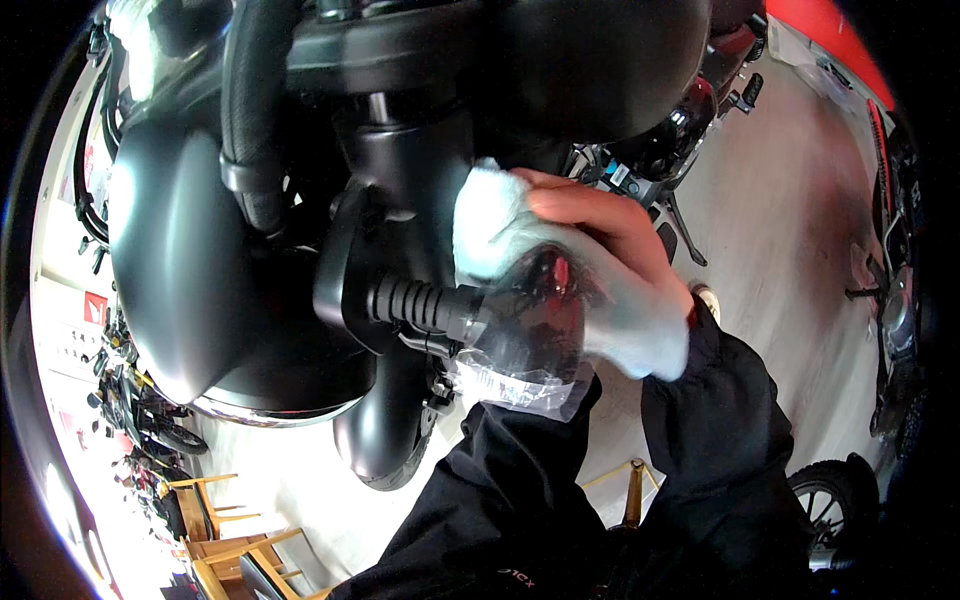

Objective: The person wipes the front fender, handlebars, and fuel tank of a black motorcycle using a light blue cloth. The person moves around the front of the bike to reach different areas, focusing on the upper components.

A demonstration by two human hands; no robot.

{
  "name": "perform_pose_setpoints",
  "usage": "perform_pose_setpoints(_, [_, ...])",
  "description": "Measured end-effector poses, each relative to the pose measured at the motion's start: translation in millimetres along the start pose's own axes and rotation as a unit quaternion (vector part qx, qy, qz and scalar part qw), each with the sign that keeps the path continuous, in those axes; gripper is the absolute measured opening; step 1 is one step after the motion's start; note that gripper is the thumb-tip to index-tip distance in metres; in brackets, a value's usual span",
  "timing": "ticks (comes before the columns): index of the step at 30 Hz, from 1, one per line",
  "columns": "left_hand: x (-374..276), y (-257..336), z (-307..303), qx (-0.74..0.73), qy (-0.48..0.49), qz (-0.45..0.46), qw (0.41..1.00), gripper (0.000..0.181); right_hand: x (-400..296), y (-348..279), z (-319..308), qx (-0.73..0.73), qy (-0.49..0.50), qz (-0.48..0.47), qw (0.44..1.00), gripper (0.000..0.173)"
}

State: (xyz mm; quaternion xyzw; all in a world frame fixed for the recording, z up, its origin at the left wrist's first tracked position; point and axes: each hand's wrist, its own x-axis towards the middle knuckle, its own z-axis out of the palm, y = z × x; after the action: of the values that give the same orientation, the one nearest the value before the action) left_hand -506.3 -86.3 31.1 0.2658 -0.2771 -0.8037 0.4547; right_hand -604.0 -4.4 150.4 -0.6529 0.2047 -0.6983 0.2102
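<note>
My right hand [611, 225] grips a pale cloth [491, 225] against the dark parts beside the fork of a black motorcycle, just behind a turn signal [532, 319] wrapped in clear plastic. The cloth hangs down along the palm towards the wrist. The turn signal's ribbed rubber stem [412, 304] runs left to the fork bracket. To its left is the large black headlight housing [172, 270], and the front fender [382, 427] shows below. My left hand is hidden behind the wrapped turn signal; only its black sleeve [517, 480] shows.
The black fuel tank [600, 60] fills the upper middle. More motorcycles stand at the left and along the right, where a wheel [825, 499] shows low down. Wooden chairs [210, 502] stand at the lower left. A kickstand [684, 229] reaches the pale floor.
</note>
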Motion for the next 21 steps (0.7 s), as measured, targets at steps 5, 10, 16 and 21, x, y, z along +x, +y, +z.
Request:
perform_pose_setpoints(5, [2.9, -4.2, 7.2, -0.018, -0.019, -0.012, 1.0, 0.054, -0.6, -15.6, 16.6, 0.115, 0.069, 0.154, 0.979, 0.052])
perform_pose_setpoints(10, [5.4, -2.7, 5.5, -0.025, -0.03, -0.021, 0.999, 0.054, -5.6, -12.2, 33.4, 0.203, 0.128, 0.221, 0.945, 0.045])
perform_pose_setpoints(16, [9.4, -6.9, 12.6, -0.039, -0.047, -0.031, 0.998, 0.055, -17.5, -8.6, 41.3, 0.23, 0.201, 0.247, 0.919, 0.039])
perform_pose_setpoints(21, [10.3, -11.3, 17.7, -0.041, -0.059, -0.038, 0.997, 0.055, -28.5, -5.4, 43.6, 0.236, 0.27, 0.238, 0.903, 0.038])
